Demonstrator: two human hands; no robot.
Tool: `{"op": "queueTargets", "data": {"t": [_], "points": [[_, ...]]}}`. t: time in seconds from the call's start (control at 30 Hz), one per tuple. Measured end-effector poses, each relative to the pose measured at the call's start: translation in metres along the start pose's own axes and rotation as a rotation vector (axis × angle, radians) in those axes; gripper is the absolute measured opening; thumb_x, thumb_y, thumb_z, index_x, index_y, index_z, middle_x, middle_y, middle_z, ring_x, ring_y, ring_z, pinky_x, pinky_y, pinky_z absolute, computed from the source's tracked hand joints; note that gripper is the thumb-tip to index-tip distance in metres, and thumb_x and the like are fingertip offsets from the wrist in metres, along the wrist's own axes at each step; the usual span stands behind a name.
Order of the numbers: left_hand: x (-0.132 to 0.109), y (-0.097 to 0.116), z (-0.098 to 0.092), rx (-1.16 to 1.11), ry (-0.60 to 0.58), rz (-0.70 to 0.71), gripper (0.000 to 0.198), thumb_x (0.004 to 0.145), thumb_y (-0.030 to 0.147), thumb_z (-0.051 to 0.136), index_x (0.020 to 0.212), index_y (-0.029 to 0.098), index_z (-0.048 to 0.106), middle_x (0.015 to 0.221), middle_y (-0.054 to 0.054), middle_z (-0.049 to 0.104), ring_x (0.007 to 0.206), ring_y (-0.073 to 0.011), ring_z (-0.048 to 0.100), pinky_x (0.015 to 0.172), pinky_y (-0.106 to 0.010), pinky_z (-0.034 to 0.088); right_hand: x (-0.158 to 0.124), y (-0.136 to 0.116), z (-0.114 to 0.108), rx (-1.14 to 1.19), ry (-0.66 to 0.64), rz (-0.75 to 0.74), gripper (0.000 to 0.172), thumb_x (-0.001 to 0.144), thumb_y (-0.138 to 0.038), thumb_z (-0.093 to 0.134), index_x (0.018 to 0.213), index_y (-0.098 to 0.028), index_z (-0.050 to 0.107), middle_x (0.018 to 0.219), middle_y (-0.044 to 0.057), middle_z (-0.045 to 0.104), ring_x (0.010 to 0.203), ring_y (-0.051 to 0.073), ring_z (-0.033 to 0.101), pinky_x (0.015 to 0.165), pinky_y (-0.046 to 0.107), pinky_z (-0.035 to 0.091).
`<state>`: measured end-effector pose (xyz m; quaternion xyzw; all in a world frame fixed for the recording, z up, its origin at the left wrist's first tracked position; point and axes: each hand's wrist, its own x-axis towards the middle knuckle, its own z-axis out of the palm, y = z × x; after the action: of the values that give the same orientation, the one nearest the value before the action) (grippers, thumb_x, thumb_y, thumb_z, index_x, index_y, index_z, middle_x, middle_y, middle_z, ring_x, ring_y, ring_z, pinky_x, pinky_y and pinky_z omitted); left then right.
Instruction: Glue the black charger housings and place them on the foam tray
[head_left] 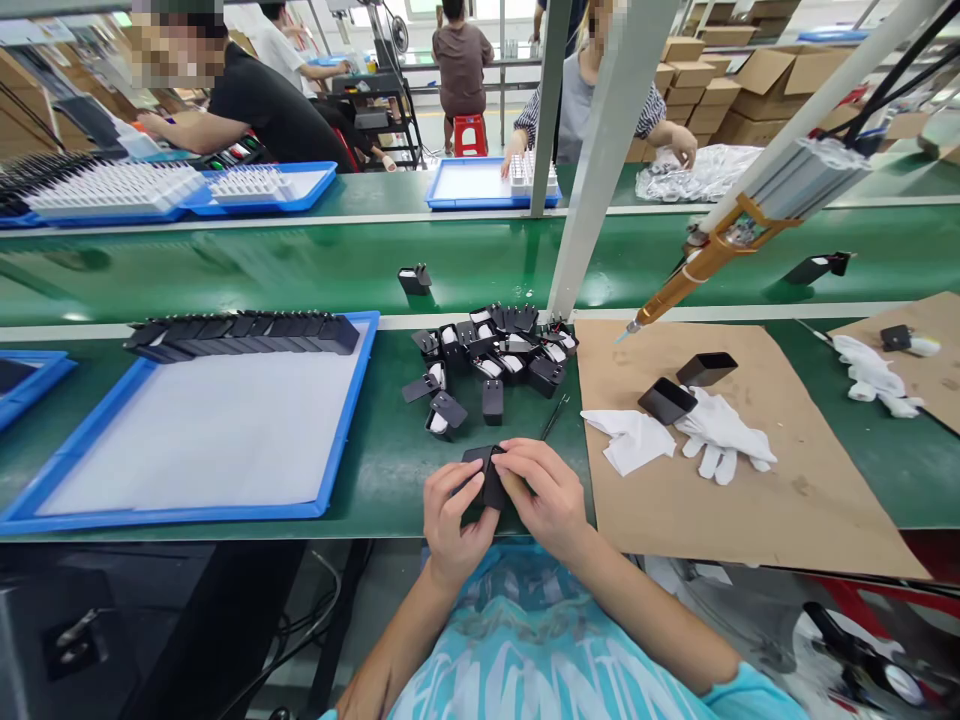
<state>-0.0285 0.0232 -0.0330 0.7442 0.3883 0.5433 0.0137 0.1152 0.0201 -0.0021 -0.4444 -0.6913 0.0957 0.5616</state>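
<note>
Near the bench's front edge, a small black plastic part (491, 482) is held between both hands. My left hand (456, 515) grips its left side with bent fingers. The fingertips of my right hand (544, 492) press on its top right. Just beyond lies a loose pile of black adapter-like pieces (491, 350), some with white parts showing. Thin black tweezers (555, 417) rest right of the pile. To the left, a blue-rimmed tray (341, 420) with a white lining carries a row of black pieces (244, 335) along its far edge.
Brown cardboard (810, 480) on the right bears two black cases (667, 400), a white cloth (631, 440) and white gloves (724, 435). An orange-and-silver tool (697, 262) hangs above it. Across the green belt (300, 265), several people sit near trays; a white post (600, 150) rises centrally.
</note>
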Motion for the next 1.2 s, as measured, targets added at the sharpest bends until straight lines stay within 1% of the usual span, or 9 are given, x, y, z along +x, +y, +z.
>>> {"op": "queueTargets", "data": {"t": [0.17, 0.33, 0.43, 0.5, 0.67, 0.83, 1.0, 1.1, 1.2], "points": [[0.001, -0.001, -0.002, -0.009, 0.011, 0.015, 0.047, 0.075, 0.004, 0.069, 0.115, 0.023, 0.054, 0.108, -0.007, 0.066, 0.102, -0.0207, 0.061, 0.085, -0.039, 0.054, -0.001, 0.002, 0.003, -0.014, -0.001, -0.017, 0.027, 0.090, -0.009, 0.055, 0.111, -0.023, 0.064, 0.096, 0.008, 0.071, 0.099, 0.021, 0.069, 0.083, 0.037, 0.062], [0.006, -0.001, -0.006, 0.032, 0.015, 0.056, 0.045, 0.074, 0.003, 0.068, 0.112, 0.024, 0.056, 0.105, -0.006, 0.068, 0.101, -0.0208, 0.062, 0.084, -0.039, 0.055, -0.004, 0.007, 0.005, -0.038, -0.007, -0.127, 0.033, 0.088, -0.005, 0.056, 0.114, -0.023, 0.063, 0.096, 0.008, 0.071, 0.101, 0.021, 0.069, 0.084, 0.037, 0.062], [0.006, -0.002, -0.008, 0.041, 0.028, 0.060, 0.043, 0.074, 0.003, 0.069, 0.110, 0.022, 0.057, 0.104, -0.007, 0.069, 0.100, -0.0212, 0.062, 0.083, -0.039, 0.055, -0.003, 0.005, 0.007, -0.024, -0.005, -0.114, 0.031, 0.088, -0.004, 0.056, 0.111, -0.023, 0.064, 0.095, 0.008, 0.070, 0.102, 0.021, 0.068, 0.085, 0.037, 0.062], [0.005, -0.002, -0.008, 0.041, 0.038, 0.057, 0.042, 0.074, 0.003, 0.069, 0.109, 0.021, 0.057, 0.103, -0.008, 0.069, 0.100, -0.0214, 0.062, 0.082, -0.039, 0.056, 0.000, 0.002, 0.008, 0.023, 0.012, -0.050, 0.028, 0.087, -0.006, 0.057, 0.108, -0.023, 0.064, 0.094, 0.007, 0.070, 0.100, 0.020, 0.068, 0.084, 0.036, 0.062], [0.004, 0.004, -0.008, -0.018, 0.092, 0.000, 0.044, 0.073, 0.003, 0.071, 0.110, 0.021, 0.055, 0.105, -0.009, 0.066, 0.101, -0.0217, 0.062, 0.082, -0.041, 0.057, -0.002, -0.006, 0.014, 0.352, -0.064, 0.340, 0.024, 0.089, -0.021, 0.061, 0.112, -0.025, 0.062, 0.110, 0.008, 0.069, 0.099, 0.018, 0.069, 0.068, 0.026, 0.063], [0.004, 0.007, -0.008, -0.026, 0.101, -0.010, 0.047, 0.072, 0.000, 0.070, 0.111, 0.021, 0.054, 0.107, -0.009, 0.065, 0.104, -0.0224, 0.061, 0.083, -0.042, 0.056, -0.004, -0.010, 0.018, 0.396, 0.065, 0.369, 0.005, 0.088, -0.019, 0.063, 0.090, -0.023, 0.060, 0.106, 0.006, 0.075, 0.096, 0.018, 0.073, 0.077, 0.029, 0.061], [0.001, 0.004, -0.010, -0.021, 0.122, -0.005, 0.049, 0.072, 0.000, 0.070, 0.112, 0.022, 0.052, 0.108, -0.008, 0.064, 0.103, -0.0219, 0.061, 0.082, -0.042, 0.057, 0.003, -0.015, 0.012, 0.397, -0.059, 0.406, 0.004, 0.087, -0.022, 0.065, 0.086, -0.023, 0.061, 0.107, 0.005, 0.074, 0.094, 0.017, 0.072, 0.074, 0.026, 0.061], [0.000, 0.001, -0.012, -0.024, 0.118, -0.012, 0.047, 0.074, 0.002, 0.070, 0.111, 0.024, 0.052, 0.107, -0.007, 0.065, 0.102, -0.0221, 0.062, 0.081, -0.043, 0.057, 0.007, -0.015, 0.010, 0.518, -0.117, 0.510, 0.013, 0.085, -0.027, 0.067, 0.098, -0.026, 0.064, 0.109, 0.005, 0.072, 0.102, 0.017, 0.069, 0.073, 0.025, 0.061], [0.000, 0.001, -0.015, -0.052, 0.119, -0.029, 0.045, 0.076, 0.005, 0.069, 0.111, 0.026, 0.050, 0.107, -0.005, 0.065, 0.102, -0.0220, 0.062, 0.081, -0.043, 0.058, 0.010, -0.015, 0.011, 0.641, -0.243, 0.588, 0.031, 0.086, -0.032, 0.066, 0.117, -0.029, 0.063, 0.118, 0.005, 0.069, 0.110, 0.018, 0.065, 0.082, 0.029, 0.059]]}}
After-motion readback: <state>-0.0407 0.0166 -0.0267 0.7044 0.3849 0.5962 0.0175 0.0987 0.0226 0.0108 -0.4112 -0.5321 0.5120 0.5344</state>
